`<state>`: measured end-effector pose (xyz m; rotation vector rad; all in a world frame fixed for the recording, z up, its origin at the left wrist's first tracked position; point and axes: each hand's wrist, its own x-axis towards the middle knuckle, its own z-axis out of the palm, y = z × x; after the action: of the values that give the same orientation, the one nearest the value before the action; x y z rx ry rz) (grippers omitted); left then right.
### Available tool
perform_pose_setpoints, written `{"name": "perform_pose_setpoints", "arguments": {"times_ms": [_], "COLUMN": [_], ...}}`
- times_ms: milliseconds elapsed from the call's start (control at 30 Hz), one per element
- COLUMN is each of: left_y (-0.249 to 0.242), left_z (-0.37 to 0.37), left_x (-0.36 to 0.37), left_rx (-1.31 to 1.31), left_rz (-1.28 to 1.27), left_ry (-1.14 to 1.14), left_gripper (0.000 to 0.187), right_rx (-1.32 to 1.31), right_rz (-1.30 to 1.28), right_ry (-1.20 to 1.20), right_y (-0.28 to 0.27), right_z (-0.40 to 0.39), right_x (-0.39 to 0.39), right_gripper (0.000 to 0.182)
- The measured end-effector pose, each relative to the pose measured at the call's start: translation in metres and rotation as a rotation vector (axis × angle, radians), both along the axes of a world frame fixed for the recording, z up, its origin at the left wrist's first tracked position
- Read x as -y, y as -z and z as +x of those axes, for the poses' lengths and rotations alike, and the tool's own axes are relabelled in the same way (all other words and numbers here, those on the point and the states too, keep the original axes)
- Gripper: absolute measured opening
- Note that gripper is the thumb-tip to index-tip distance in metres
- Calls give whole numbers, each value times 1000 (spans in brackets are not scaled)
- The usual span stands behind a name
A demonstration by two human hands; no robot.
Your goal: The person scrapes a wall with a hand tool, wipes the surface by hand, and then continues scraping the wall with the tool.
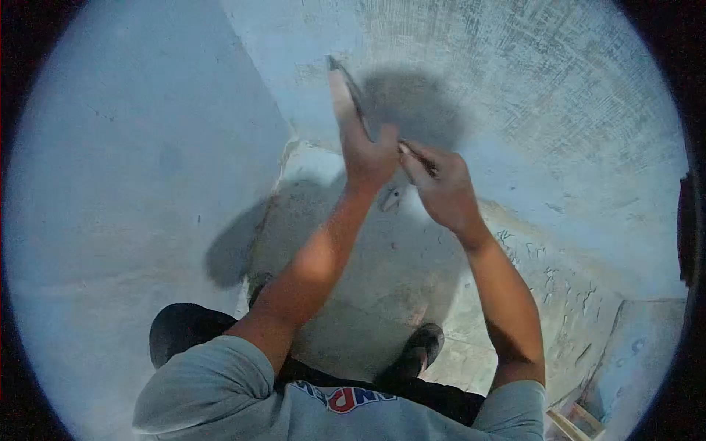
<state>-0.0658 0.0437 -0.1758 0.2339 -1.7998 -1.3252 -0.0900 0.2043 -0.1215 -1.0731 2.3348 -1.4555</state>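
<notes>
My left hand (365,151) is raised in front of me, its fingers stretched flat along the blade of a thin trowel-like tool (354,94). My right hand (440,187) is closed round the tool's handle end, just right of the left hand. The blade rests against a rough plastered wall (515,81) near the inside corner. Both hands cast a dark shadow (415,103) on the wall behind the blade.
A smooth bluish wall (147,147) meets the plastered one at a corner ahead. Below are a concrete floor (382,272) and my two dark shoes (419,353). Cracked, flaking plaster (566,287) runs along the wall base at right, with wooden pieces (573,422) at the bottom right.
</notes>
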Motion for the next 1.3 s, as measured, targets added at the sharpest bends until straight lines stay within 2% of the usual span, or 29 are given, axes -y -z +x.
{"name": "perform_pose_setpoints", "arguments": {"times_ms": [67,100,200,233,267,300,367,467,500,600,633,733,767,933,1000,1133,1267,1300], "left_y": [8,7,-8,-9,-12,-2,-11,-17,-14,-14,-13,-13,-13,-10,-10,-10,-4,-7], "left_z": [-8,-11,-1,2,2,-3,-1,-1,1,4,3,2,2,6,8,7,4,1], "left_x": [17,18,1,-2,-1,11,43,48,38,23,29,49,54,39,28,70,34,22], "left_rx": [-5,-41,8,27,43,-52,-45,31,93,-4,-4,-30,-41,-19,11,62,-22,-36], "left_rz": [66,31,-145,-203,-258,-258,-170,-16,22,-98,-127,-124,-118,-177,-191,-128,-52,-186], "left_ry": [-26,-27,-86,-89,-92,-112,-105,-24,25,20,-11,-20,-10,-12,-29,-61,8,-104], "left_gripper": [100,99,102,102,102,102,101,99,99,101,101,100,100,102,102,100,95,95], "right_rx": [-135,-141,-85,22,-48,-112,-222,-148,-259,-10,-115,-234,-115,-158,-19,-101,50,124], "right_rz": [-24,-95,-50,34,-12,-52,-81,-52,-100,50,-51,-75,-62,-18,1,-61,9,49], "right_ry": [28,26,44,67,67,72,59,75,31,64,57,51,47,33,30,55,43,66], "right_y": [7,15,1,-5,-5,-1,-4,-11,-7,-12,-7,-6,-6,1,3,10,-9,-13], "right_z": [1,-6,-6,-6,-6,-2,2,2,0,1,4,5,4,1,0,5,7,8], "right_x": [23,24,-7,-13,-2,10,35,41,31,0,8,49,57,16,20,54,28,16], "right_gripper": [35,34,32,30,30,29,28,30,32,33,32,32,34,29,30,30,32,32]}}
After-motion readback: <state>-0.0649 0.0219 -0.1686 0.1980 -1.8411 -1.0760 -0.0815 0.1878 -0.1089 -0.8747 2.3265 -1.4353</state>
